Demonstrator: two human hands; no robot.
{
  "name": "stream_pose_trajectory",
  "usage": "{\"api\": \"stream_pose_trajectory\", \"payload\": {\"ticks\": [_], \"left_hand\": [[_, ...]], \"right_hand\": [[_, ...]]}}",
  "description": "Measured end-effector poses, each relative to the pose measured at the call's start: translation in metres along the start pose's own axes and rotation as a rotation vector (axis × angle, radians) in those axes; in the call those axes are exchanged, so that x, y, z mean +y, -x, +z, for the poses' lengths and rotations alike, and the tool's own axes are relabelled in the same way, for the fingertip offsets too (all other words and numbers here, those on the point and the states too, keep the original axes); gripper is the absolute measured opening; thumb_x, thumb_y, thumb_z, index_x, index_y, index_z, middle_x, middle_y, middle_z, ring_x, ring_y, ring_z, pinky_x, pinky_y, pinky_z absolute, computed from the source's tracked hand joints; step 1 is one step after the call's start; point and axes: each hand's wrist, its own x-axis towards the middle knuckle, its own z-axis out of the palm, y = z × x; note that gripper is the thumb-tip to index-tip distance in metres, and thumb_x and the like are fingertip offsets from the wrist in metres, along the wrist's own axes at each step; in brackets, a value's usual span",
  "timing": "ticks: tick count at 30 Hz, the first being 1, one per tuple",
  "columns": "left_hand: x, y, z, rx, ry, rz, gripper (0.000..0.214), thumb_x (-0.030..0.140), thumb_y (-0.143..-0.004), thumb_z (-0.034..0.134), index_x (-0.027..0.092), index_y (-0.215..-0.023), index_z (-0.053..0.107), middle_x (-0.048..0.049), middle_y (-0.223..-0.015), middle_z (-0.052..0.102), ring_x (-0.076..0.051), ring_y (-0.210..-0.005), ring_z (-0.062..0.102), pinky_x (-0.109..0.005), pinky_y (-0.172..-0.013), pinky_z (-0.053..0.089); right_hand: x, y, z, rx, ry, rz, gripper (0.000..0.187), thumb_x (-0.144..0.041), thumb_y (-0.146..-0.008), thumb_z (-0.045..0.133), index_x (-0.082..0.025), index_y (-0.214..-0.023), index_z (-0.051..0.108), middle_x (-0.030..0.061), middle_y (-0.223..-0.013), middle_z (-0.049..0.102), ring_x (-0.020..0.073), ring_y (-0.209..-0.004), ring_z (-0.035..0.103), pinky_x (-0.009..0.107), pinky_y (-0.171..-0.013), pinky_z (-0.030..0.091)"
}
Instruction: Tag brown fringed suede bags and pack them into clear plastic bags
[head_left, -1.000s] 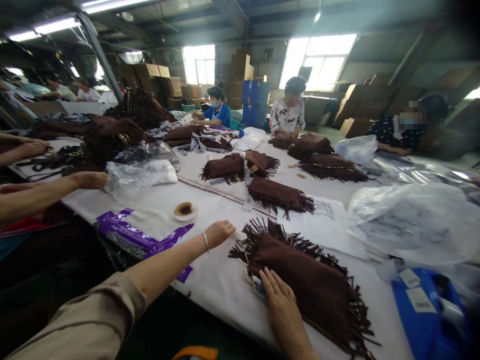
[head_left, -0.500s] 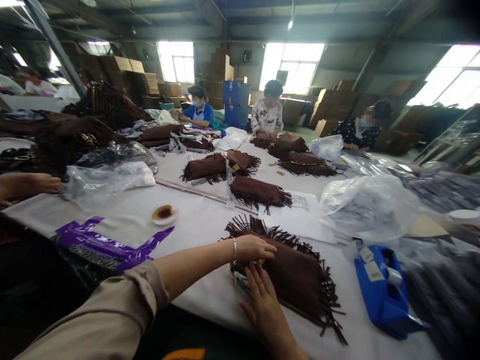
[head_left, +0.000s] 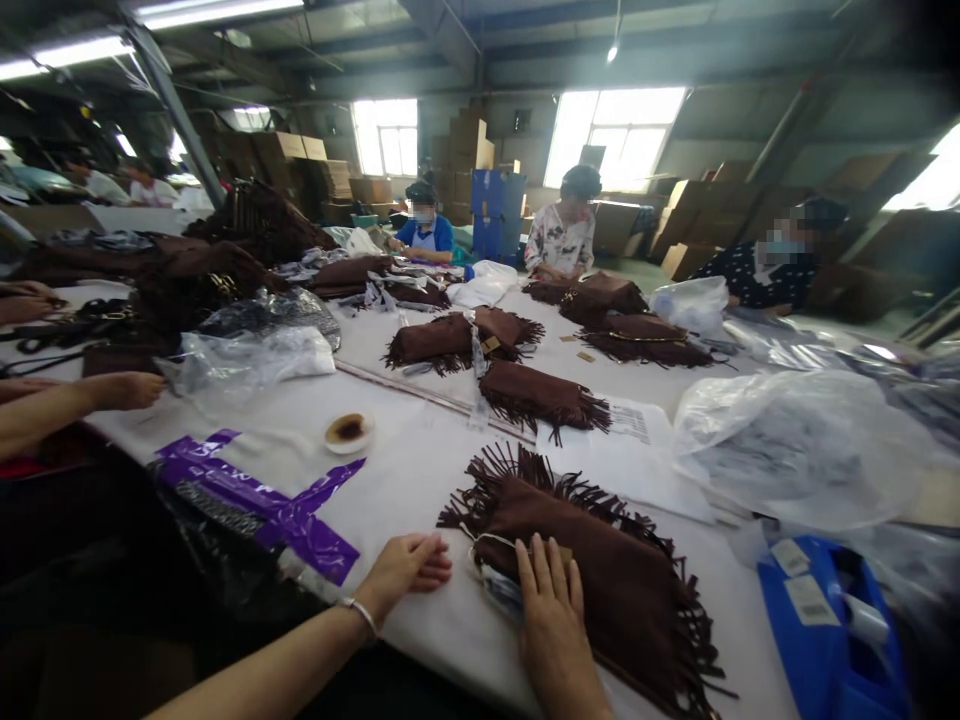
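Brown suede fringed bag (head_left: 592, 590) lies flat on white worktable (head_left: 450, 470), 6 o'clock in view. Right hand (head_left: 551, 630) on it, fingers spread, palm pressing down, no pinch. Left hand (head_left: 405, 572) flat on table at bag's 9 o'clock, fingers together, holding nothing. Clear plastic packet (head_left: 499, 590) at bag's edge, just beside right hand. Clear plastic bag (head_left: 787, 450) at 3 o'clock, blue bag (head_left: 817, 630) at 4 o'clock

Factory workshop, bag-packing type: a large shed with steel roof trusses (head_left: 176, 115), high windows (head_left: 615, 140) and cartons (head_left: 469, 140) stacked along the walls. A long white-covered table (head_left: 442, 480) runs down the floor, with fringed suede bags (head_left: 540, 395) laid along it. Masked workers (head_left: 564, 235) sit around its far end.
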Motion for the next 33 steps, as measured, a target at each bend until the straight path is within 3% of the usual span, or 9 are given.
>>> {"api": "stream_pose_trajectory", "payload": {"ticks": [3, 7, 11, 13, 16, 18, 22, 27, 33], "left_hand": [[-0.019, 0.018, 0.009, -0.11, 0.201, -0.136, 0.069, 0.066, -0.071, 0.064, 0.008, -0.108, 0.057, -0.0187, -0.108, 0.065, -0.025, -0.095, 0.066, -0.035, -0.084, 0.053], [-0.014, 0.013, 0.036, -0.314, 0.456, -0.268, 0.071, 0.069, -0.075, 0.055, 0.008, -0.112, 0.056, -0.0173, -0.112, 0.064, -0.025, -0.098, 0.065, -0.037, -0.086, 0.052], [-0.002, -0.012, 0.066, -0.536, 0.739, -0.196, 0.05, 0.053, -0.086, 0.052, 0.01, -0.109, 0.059, -0.012, -0.104, 0.067, -0.02, -0.092, 0.066, -0.032, -0.086, 0.05], [0.002, -0.026, 0.078, -0.499, 0.835, -0.216, 0.037, 0.038, -0.087, 0.054, 0.007, -0.105, 0.062, -0.0118, -0.094, 0.07, -0.02, -0.084, 0.067, -0.03, -0.083, 0.051], [0.006, -0.048, 0.089, -0.391, 0.846, -0.355, 0.025, 0.02, -0.082, 0.054, 0.001, -0.096, 0.063, -0.014, -0.078, 0.07, -0.022, -0.067, 0.068, -0.033, -0.072, 0.053], [0.009, -0.059, 0.089, -0.356, 0.869, -0.352, 0.026, 0.018, -0.083, 0.052, 0.0, -0.097, 0.062, -0.0147, -0.077, 0.07, -0.023, -0.067, 0.068, -0.034, -0.073, 0.053], [0.021, -0.068, 0.077, -0.244, 1.013, -0.192, 0.033, 0.03, -0.092, 0.045, 0.004, -0.107, 0.06, -0.0123, -0.087, 0.071, -0.022, -0.084, 0.068, -0.034, -0.087, 0.051], [0.015, -0.034, 0.057, -0.276, 1.191, 0.019, 0.045, 0.041, -0.092, 0.047, 0.007, -0.121, 0.054, -0.0124, -0.106, 0.067, -0.022, -0.098, 0.064, -0.035, -0.096, 0.046], [-0.013, 0.02, 0.066, -0.378, 1.167, -0.099, 0.055, 0.055, -0.089, 0.047, 0.008, -0.115, 0.058, -0.0129, -0.106, 0.066, -0.02, -0.09, 0.065, -0.031, -0.087, 0.049]], "right_hand": [[0.013, -0.014, -0.001, -0.027, 0.05, -0.039, 0.07, 0.003, -0.076, 0.036, -0.02, -0.142, 0.032, 0.0097, -0.144, 0.038, 0.0286, -0.134, 0.032, 0.05, -0.108, 0.028], [0.03, -0.027, -0.006, -0.064, 0.02, -0.153, 0.064, 0.004, -0.079, 0.031, -0.013, -0.14, 0.034, 0.0096, -0.138, 0.047, 0.0212, -0.128, 0.042, 0.041, -0.109, 0.031], [0.036, -0.02, -0.014, -0.053, -0.032, -0.193, 0.066, 0.005, -0.078, 0.031, -0.013, -0.142, 0.029, 0.0073, -0.139, 0.046, 0.0173, -0.128, 0.042, 0.038, -0.111, 0.03], [0.033, -0.012, -0.016, -0.045, -0.047, -0.19, 0.071, 0.006, -0.075, 0.029, -0.014, -0.144, 0.025, 0.0065, -0.141, 0.044, 0.0177, -0.13, 0.039, 0.04, -0.111, 0.031], [0.026, -0.001, -0.017, -0.024, -0.069, -0.165, 0.081, 0.009, -0.07, 0.027, -0.016, -0.146, 0.017, 0.0059, -0.142, 0.042, 0.019, -0.131, 0.039, 0.042, -0.109, 0.034], [0.023, 0.003, -0.017, -0.013, -0.086, -0.16, 0.086, 0.01, -0.067, 0.026, -0.017, -0.147, 0.011, 0.0053, -0.142, 0.043, 0.019, -0.13, 0.039, 0.043, -0.108, 0.036], [0.022, 0.004, -0.015, -0.002, -0.115, -0.175, 0.093, 0.01, -0.062, 0.026, -0.019, -0.147, 0.006, 0.0042, -0.141, 0.043, 0.0196, -0.128, 0.043, 0.044, -0.104, 0.042], [0.023, -0.002, -0.017, 0.035, -0.14, -0.181, 0.098, 0.008, -0.056, 0.027, -0.02, -0.147, 0.002, 0.0054, -0.135, 0.05, 0.0214, -0.123, 0.049, 0.046, -0.099, 0.046], [0.027, -0.007, -0.018, 0.007, -0.156, -0.205, 0.096, 0.006, -0.06, 0.028, -0.02, -0.148, 0.001, 0.0054, -0.134, 0.051, 0.0222, -0.121, 0.051, 0.047, -0.097, 0.048]]}}
